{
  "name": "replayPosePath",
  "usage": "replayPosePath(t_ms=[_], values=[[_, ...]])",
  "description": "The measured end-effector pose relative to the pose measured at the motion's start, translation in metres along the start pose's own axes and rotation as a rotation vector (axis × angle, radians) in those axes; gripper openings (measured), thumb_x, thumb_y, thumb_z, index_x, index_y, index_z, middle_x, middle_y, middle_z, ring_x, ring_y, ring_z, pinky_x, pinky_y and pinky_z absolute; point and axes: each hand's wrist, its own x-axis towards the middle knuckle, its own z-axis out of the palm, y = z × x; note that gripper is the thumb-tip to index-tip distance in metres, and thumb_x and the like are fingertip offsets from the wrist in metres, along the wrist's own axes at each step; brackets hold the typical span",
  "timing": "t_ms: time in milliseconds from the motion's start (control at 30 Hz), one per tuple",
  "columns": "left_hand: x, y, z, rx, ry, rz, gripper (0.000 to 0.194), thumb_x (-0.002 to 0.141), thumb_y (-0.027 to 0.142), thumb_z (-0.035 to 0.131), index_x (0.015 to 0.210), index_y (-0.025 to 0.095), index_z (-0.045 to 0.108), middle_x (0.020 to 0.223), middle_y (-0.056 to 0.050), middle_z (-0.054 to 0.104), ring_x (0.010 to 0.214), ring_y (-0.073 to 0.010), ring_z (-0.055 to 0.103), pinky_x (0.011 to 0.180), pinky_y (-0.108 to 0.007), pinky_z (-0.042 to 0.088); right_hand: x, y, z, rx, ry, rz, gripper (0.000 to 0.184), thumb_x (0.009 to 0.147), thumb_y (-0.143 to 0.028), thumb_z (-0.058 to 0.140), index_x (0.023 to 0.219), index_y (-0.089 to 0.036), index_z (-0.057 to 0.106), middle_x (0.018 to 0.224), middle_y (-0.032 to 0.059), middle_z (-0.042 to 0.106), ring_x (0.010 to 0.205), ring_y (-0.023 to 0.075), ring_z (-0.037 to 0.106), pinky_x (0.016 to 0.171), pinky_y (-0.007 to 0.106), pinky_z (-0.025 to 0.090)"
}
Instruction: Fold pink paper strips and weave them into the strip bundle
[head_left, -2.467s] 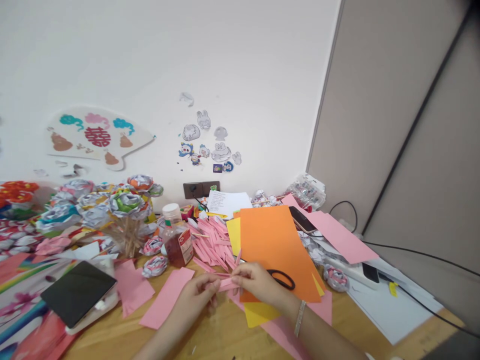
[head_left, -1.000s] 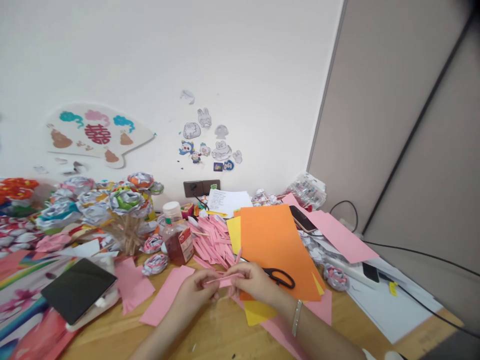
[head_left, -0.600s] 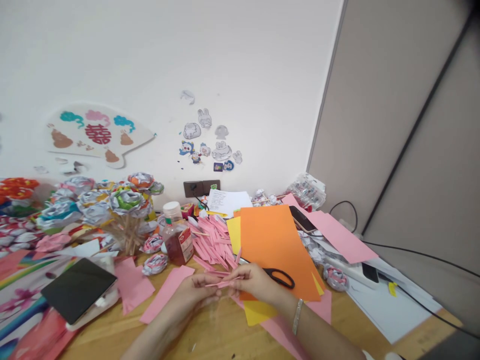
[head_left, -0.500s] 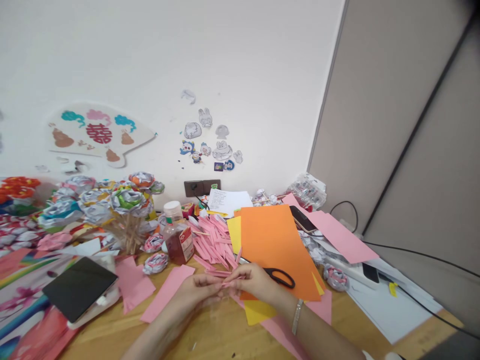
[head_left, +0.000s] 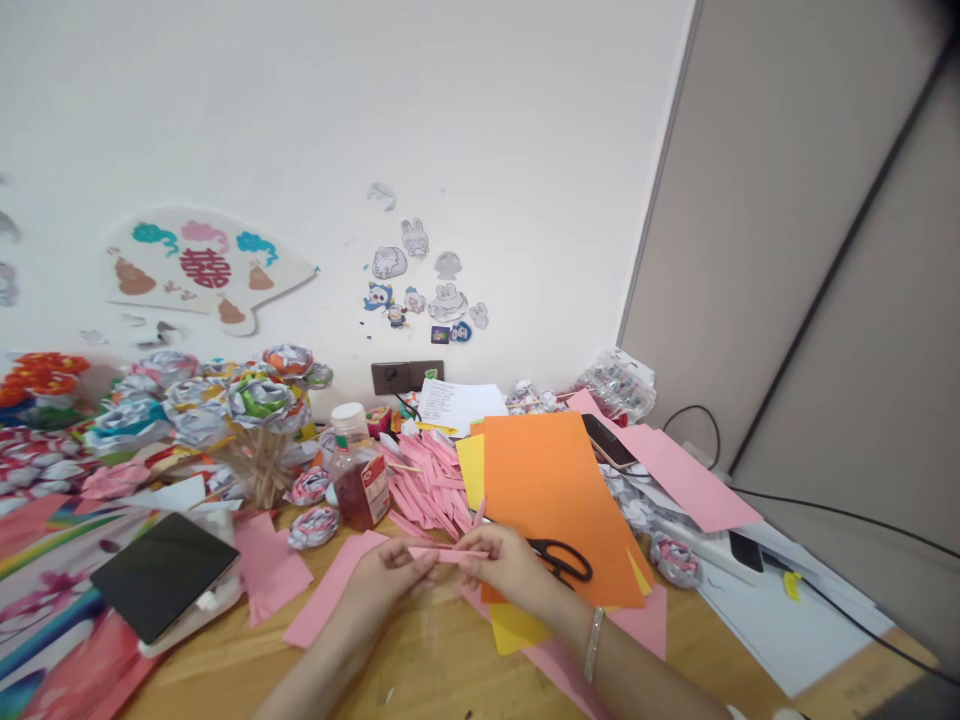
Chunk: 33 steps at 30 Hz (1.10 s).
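Note:
Between my two hands a narrow strip of pink paper (head_left: 448, 555) is stretched out level above the wooden table. My left hand (head_left: 390, 578) pinches its left end, and my right hand (head_left: 501, 562) pinches the right end. Just beyond my fingers lies a heap of folded pink paper strips (head_left: 427, 480). Black-handled scissors (head_left: 564, 562) rest on a sheet of orange paper (head_left: 547, 490) right behind my right hand; their blades are mostly hidden. A pink paper sheet (head_left: 330, 595) lies beside my left forearm.
A bottle of reddish liquid (head_left: 361, 490) stands left of the heap, near crumpled paper flowers (head_left: 259, 400) on sticks. A black tablet (head_left: 165, 577) lies at left. At right are a phone (head_left: 606, 440), pink paper (head_left: 690, 480), a white power strip (head_left: 720, 548) and cables.
My hands have moved slightly apart, and the pink strip now shows lengthwise between them. The view has shifted a little; the other things lie as before.

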Motion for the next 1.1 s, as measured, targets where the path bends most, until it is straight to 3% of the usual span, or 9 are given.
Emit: replayPosePath(t_ms=[233,333,500,600,767,933,1100], values=[[-0.007,0.023,-0.003,0.171,0.07,0.107,0.029,0.046,0.042,0.07,0.042,0.016,0.057,0.036,0.003,0.058,0.039,-0.0104,0.048,0.044,-0.019,0.036,-0.001,0.002,-0.002,0.035,-0.122,0.072,0.038,0.067,-0.049,0.057,0.067,-0.012,0.05,0.059,0.0011,0.058,0.051,0.01,0.054,0.051,0.022,0.041],[-0.007,0.022,-0.003,0.134,0.063,0.121,0.031,0.047,0.044,0.069,0.041,0.016,0.056,0.037,0.002,0.058,0.041,-0.0103,0.048,0.045,-0.019,0.036,-0.001,0.0,-0.002,0.025,-0.057,0.057,0.038,0.067,-0.05,0.056,0.064,-0.014,0.047,0.054,-0.0007,0.056,0.045,0.0082,0.05,0.046,0.019,0.038],[-0.001,0.015,-0.007,0.094,0.039,0.162,0.035,0.048,0.048,0.068,0.041,0.016,0.056,0.038,0.001,0.059,0.041,-0.0108,0.049,0.046,-0.02,0.038,-0.001,-0.003,-0.005,-0.016,-0.165,0.084,0.039,0.07,-0.052,0.053,0.064,-0.013,0.049,0.052,-0.0007,0.054,0.042,0.0079,0.049,0.042,0.018,0.036],[0.0,0.011,-0.008,0.071,0.041,0.177,0.035,0.05,0.049,0.067,0.043,0.016,0.055,0.037,0.002,0.057,0.039,-0.0099,0.048,0.045,-0.02,0.037,-0.003,-0.004,-0.006,-0.135,-0.149,0.046,0.04,0.075,-0.051,0.047,0.063,-0.013,0.049,0.048,-0.0026,0.049,0.039,0.0063,0.044,0.04,0.017,0.032],[0.001,0.008,-0.008,-0.034,0.038,0.164,0.036,0.053,0.049,0.066,0.046,0.016,0.055,0.039,0.002,0.057,0.04,-0.0093,0.047,0.044,-0.019,0.037,-0.007,-0.009,-0.001,-0.427,-0.034,-0.131,0.041,0.079,-0.045,0.043,0.053,-0.014,0.045,0.048,-0.0042,0.04,0.047,0.0063,0.037,0.043,0.017,0.025],[0.004,0.003,-0.013,-0.289,0.0,0.109,0.033,0.054,0.044,0.068,0.048,0.015,0.052,0.041,0.004,0.054,0.04,-0.0074,0.046,0.043,-0.017,0.035,-0.013,-0.018,0.003,-0.397,-0.178,-0.121,0.042,0.082,-0.044,0.037,0.053,-0.015,0.041,0.05,-0.0044,0.037,0.046,0.0061,0.034,0.044,0.018,0.024],[0.0,0.002,-0.013,-0.365,0.001,0.138,0.029,0.059,0.038,0.067,0.051,0.016,0.049,0.043,0.007,0.05,0.041,-0.0063,0.042,0.043,-0.016,0.033,-0.014,-0.021,0.005,-0.317,-0.2,-0.073,0.047,0.08,-0.051,0.037,0.051,-0.015,0.04,0.047,-0.0043,0.036,0.044,0.0057,0.033,0.045,0.018,0.024]])
